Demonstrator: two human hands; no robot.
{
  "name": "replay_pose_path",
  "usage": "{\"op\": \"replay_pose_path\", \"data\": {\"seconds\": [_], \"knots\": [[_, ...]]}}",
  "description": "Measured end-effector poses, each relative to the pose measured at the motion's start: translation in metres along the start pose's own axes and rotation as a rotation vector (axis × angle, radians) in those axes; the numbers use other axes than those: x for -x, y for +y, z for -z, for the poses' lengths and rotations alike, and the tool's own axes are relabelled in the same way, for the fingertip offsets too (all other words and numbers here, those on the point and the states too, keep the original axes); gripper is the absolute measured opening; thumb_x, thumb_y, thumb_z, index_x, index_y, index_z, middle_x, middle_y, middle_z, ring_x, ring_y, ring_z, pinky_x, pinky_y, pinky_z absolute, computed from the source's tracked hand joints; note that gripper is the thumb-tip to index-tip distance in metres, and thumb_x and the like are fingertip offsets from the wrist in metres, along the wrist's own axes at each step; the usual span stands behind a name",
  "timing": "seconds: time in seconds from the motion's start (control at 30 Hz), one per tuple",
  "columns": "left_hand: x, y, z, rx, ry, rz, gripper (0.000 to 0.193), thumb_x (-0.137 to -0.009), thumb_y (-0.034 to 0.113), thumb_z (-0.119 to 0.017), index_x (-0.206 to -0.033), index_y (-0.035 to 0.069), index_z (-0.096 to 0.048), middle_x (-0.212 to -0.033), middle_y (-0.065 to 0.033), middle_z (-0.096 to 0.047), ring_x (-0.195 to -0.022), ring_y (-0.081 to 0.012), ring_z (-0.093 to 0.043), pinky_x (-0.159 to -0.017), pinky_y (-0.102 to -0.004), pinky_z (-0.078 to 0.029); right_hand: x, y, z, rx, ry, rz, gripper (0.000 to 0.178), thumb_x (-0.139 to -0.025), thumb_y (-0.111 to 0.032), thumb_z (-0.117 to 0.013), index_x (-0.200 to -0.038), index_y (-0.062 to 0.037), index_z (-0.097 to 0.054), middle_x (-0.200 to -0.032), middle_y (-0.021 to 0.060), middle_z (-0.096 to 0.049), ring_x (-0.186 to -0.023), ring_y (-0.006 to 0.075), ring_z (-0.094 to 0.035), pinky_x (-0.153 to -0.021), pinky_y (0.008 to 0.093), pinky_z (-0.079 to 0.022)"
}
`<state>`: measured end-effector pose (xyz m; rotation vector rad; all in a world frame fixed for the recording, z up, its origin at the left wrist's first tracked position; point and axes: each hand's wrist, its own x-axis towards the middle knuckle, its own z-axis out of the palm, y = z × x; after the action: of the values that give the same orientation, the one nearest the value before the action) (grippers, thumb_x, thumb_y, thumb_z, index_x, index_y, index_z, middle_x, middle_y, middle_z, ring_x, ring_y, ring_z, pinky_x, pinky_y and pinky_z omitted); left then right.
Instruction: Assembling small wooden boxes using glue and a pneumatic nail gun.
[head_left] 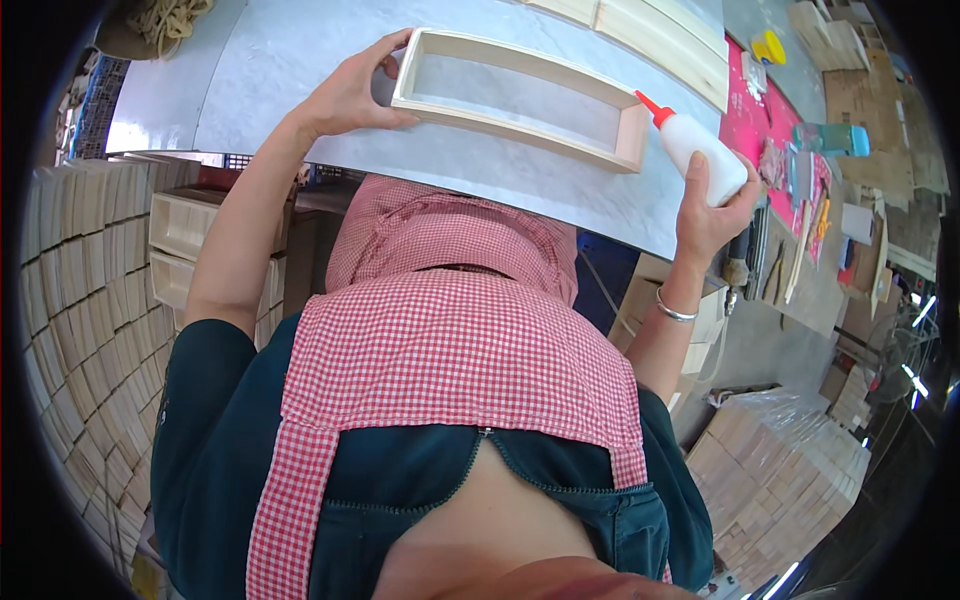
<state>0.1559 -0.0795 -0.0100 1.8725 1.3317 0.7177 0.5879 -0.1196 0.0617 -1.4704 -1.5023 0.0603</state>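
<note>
A long, narrow wooden frame [520, 137] of pale wood stands on the grey marbled tabletop [270, 60], and the tabletop shows through its middle. My left hand [358, 88] grips the frame's left end, thumb on the near side and fingers on the far side. In my right hand [715, 212] is a white squeeze bottle [700, 155] with a red pointed nozzle [653, 107]. The bottle is tilted, and its tip is at the top of the frame's right end; whether it touches I cannot tell.
Pale wooden panels [660, 40] lie along the table's far side. To the right are a yellow round item [768, 47], a teal-lidded clear container [835, 140] and a pink surface [745, 100]. Stacked wooden pieces [90, 330] and wooden boxes [182, 225] fill the left side.
</note>
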Motion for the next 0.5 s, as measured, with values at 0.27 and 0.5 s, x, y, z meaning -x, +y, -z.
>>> {"op": "replay_pose_path", "data": {"seconds": [0.27, 0.5], "knots": [[-0.001, 0.005, 0.000, -0.008, -0.003, -0.005, 0.104, -0.063, 0.021, -0.088, -0.154, 0.012, -0.039, -0.123, -0.0085, -0.063, -0.099, -0.0234, -0.054, -0.094, -0.0300, -0.045, 0.003, 0.008, 0.014, 0.009, 0.023, -0.035, 0.045, -0.082, -0.020, -0.081, -0.116, -0.0029, -0.057, -0.104, 0.0137, -0.064, -0.087, 0.0241, -0.061, -0.078, 0.0349, -0.053], [-0.001, 0.003, -0.001, -0.027, 0.002, -0.009, 0.103, -0.064, 0.020, -0.088, -0.154, 0.011, -0.039, -0.125, -0.0092, -0.063, -0.101, -0.0239, -0.055, -0.096, -0.0309, -0.044, 0.013, -0.003, 0.031, 0.037, -0.005, -0.064, 0.044, -0.082, -0.020, -0.081, -0.115, -0.0029, -0.058, -0.103, 0.0134, -0.065, -0.086, 0.0235, -0.062, -0.077, 0.0341, -0.053]]}}
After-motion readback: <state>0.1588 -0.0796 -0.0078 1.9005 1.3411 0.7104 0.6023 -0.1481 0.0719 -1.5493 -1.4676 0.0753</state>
